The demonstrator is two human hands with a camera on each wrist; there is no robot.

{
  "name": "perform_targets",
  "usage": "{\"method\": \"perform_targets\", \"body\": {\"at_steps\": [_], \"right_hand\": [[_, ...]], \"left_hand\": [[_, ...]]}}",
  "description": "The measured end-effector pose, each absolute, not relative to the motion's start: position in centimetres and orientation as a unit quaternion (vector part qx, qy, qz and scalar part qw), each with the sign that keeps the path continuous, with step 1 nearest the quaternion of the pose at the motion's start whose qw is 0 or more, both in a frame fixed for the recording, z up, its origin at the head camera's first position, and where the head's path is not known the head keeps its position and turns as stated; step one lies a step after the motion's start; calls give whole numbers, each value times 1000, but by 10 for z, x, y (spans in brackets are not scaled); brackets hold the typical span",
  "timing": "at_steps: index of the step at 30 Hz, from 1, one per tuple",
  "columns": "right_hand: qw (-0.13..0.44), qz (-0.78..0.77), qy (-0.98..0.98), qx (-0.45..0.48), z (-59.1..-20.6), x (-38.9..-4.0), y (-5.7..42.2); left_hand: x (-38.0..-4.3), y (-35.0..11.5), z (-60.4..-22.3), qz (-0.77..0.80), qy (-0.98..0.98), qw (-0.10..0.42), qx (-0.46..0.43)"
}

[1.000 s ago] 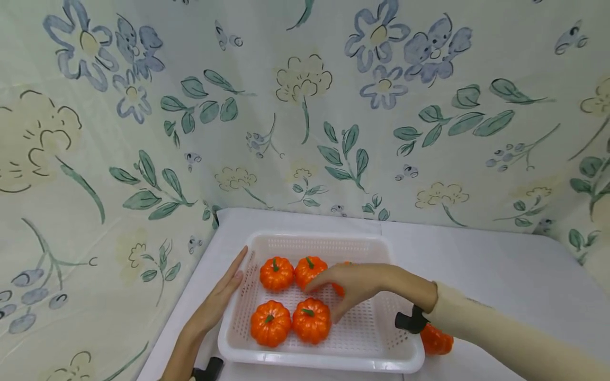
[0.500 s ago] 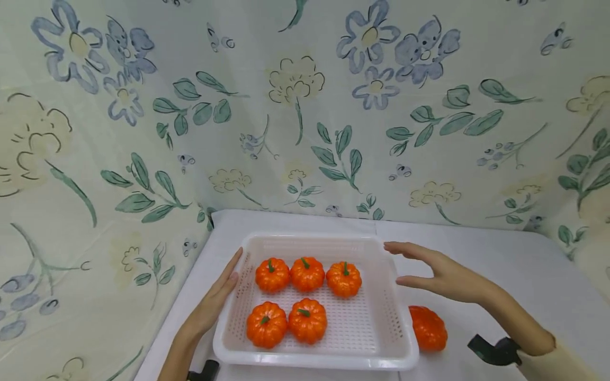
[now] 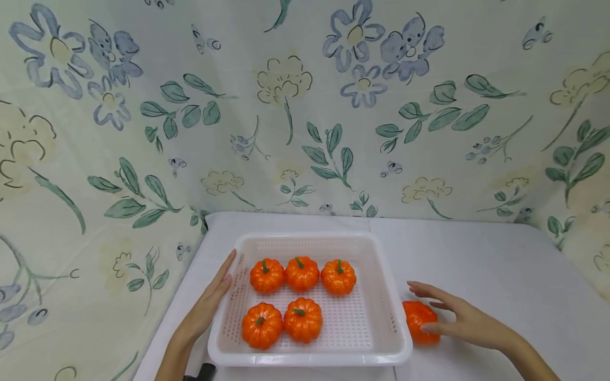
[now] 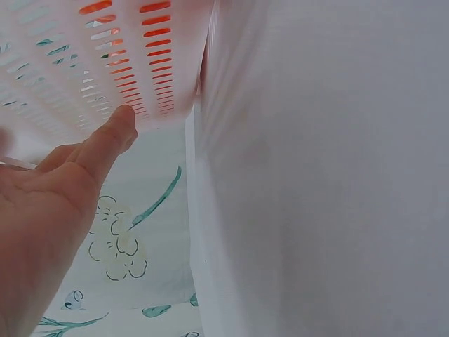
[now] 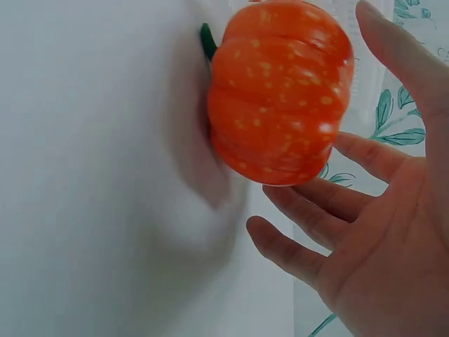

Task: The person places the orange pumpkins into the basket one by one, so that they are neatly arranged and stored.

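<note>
A white perforated plastic basket (image 3: 311, 360) holds several small orange toy pumpkins (image 3: 303, 320) with green stems, set in two rows. My left hand (image 3: 207, 304) rests with straight fingers along the basket's left side; the left wrist view shows its fingertips at the slotted wall (image 4: 158, 56). One more toy pumpkin (image 3: 418, 320) lies on the table just outside the basket's right wall. Around that pumpkin my right hand (image 3: 469, 321) is spread, thumb and fingers apart. In the right wrist view the pumpkin (image 5: 280, 91) lies on its side, its stem pointing away from the palm (image 5: 393, 239).
A white cloth covers the table (image 3: 476, 259), which extends right of the basket. Behind it and to the left hangs a curtain (image 3: 286, 116) with a flower and leaf print.
From over the pumpkins inside the basket, my right hand has moved right and down to the pumpkin outside. The left hand stays at the basket's side. The head view has shifted slightly.
</note>
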State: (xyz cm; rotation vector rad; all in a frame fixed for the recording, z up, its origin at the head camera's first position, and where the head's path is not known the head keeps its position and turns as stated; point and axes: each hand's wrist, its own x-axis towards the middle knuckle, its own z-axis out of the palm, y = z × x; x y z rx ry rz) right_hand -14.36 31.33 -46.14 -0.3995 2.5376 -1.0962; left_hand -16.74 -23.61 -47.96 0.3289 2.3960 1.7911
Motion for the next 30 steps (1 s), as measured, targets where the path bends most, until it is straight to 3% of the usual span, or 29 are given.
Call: {"method": "perform_targets", "body": {"at_steps": [4,15,30], "right_hand": [[188,-389,892,-130,-472,-142,312],[165,-378,899,-145,-471,-143,313],[28,-356,929,-96,-479,-154,334]], "left_hand": [[-168,-236,-481,592,796,65,108],[-167,-236,-482,594,795,62,109],[-167,-236,-482,595,793,59,116]]}}
